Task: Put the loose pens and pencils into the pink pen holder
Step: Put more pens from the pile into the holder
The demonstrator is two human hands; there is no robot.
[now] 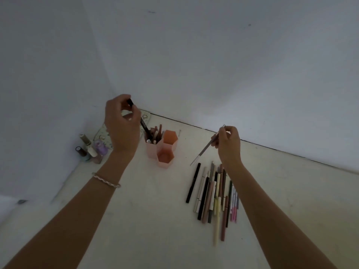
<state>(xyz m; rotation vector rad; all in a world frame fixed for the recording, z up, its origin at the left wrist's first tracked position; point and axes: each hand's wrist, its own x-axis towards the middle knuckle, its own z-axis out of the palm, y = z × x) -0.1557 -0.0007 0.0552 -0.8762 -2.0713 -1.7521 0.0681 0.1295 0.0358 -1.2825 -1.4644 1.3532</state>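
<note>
Left hand [121,123] pinching the top end of a black pen [142,124] between fingertips and thumb, fingers curled closed around it, holding it tilted with its lower end down inside the left compartment of the pink pen holder [162,147]. Pen holder standing upright on the white tabletop [145,220] near the wall [194,55], showing three hexagonal compartments joined together: the left one already carrying several brownish pens [156,133] sticking up, the back-right one and the front one both looking bare inside. Right hand [228,144] hanging above the table to the right of the holder, well apart from it, fingers closed in a pinch on a thin grey pencil [206,147], slanting down and to the left with its pale tip hovering just above the far end of the loose pile. Loose pens and pencils [213,195] lying flat on the tabletop below the right hand, roughly parallel and overlapping, in black, brown, grey, cream and pink; one black pen [193,182] lying at the left edge of the pile, slightly apart from the rest. Left wrist wearing a thin bracelet [105,179]. Small nail polish bottles [91,148] clustering in the corner to the left of the holder, beside a patterned item [103,133] mostly hidden behind the left hand, too covered for telling what it is.
</note>
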